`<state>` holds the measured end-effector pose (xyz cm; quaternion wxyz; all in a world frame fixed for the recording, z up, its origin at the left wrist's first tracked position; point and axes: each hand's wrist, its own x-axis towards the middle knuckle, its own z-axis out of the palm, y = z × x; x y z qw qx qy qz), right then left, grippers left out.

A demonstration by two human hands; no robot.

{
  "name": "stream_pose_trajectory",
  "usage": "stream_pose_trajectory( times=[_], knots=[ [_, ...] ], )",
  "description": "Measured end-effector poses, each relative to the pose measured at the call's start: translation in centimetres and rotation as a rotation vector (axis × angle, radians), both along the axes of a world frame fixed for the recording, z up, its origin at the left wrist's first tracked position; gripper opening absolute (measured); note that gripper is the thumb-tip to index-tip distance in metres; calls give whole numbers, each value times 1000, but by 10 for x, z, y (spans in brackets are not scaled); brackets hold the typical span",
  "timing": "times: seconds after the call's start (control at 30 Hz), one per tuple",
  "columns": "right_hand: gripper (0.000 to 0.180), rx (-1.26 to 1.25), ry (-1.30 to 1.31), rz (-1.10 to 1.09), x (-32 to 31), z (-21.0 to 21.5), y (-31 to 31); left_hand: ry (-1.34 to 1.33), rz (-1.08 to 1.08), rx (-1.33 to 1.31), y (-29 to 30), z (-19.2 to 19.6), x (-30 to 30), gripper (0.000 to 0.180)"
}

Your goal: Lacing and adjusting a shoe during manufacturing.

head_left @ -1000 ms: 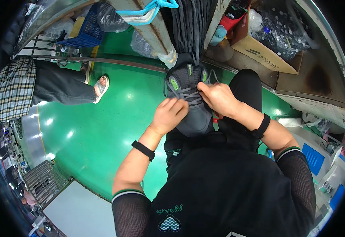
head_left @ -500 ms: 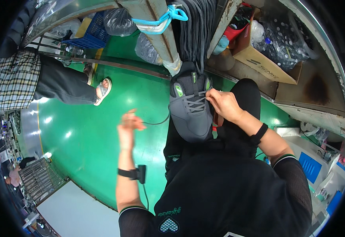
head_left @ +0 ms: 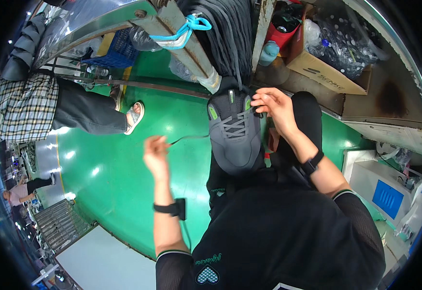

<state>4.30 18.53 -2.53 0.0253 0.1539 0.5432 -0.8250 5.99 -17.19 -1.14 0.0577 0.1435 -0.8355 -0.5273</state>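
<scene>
A dark grey sneaker (head_left: pixel 234 137) with green accents rests on my lap, toe toward me. My left hand (head_left: pixel 156 153) is out to the left of the shoe, pinching the end of a dark shoelace (head_left: pixel 188 138) that runs taut from the eyelets. My right hand (head_left: pixel 272 105) is at the shoe's upper right, fingers closed on the lacing near the top eyelets. Each wrist carries a black band.
A bundle of dark laces (head_left: pixel 230 34) hangs just beyond the shoe beside a metal post (head_left: pixel 182 43) tied with a blue cord. A cardboard box (head_left: pixel 317 67) stands at right. A person in a plaid shirt (head_left: pixel 25 111) sits left on the green floor (head_left: pixel 124 183).
My left hand left the shoe and swung out to the left, drawing the lace through the eyelets until it ran taut. My right hand stayed at the top of the shoe.
</scene>
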Motion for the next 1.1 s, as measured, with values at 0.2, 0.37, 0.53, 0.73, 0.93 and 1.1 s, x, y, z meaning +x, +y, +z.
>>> stream_pose_trajectory(
  times=[0.2, 0.37, 0.53, 0.73, 0.93, 1.1],
  knots=[
    [15, 50, -155, 198, 27, 1, -25, 315, -324, -684, 119, 22, -14, 11],
    [10, 281, -107, 223, 22, 11, -15, 357, -299, -820, 130, 16, -16, 13],
    [9, 800, -1, 305, 14, 13, -5, 282, -403, -843, 142, 17, -27, 18],
    [8, 1288, 227, 419, 2, 23, -9, 427, -518, -972, 138, 22, -30, 18],
    [8, 1633, 625, 530, -2, 28, -22, 413, -287, -853, 145, 8, -18, 19],
    [6, 1732, 802, 667, -13, 31, -17, 504, -505, -795, 147, 9, -22, 18]
  ],
)
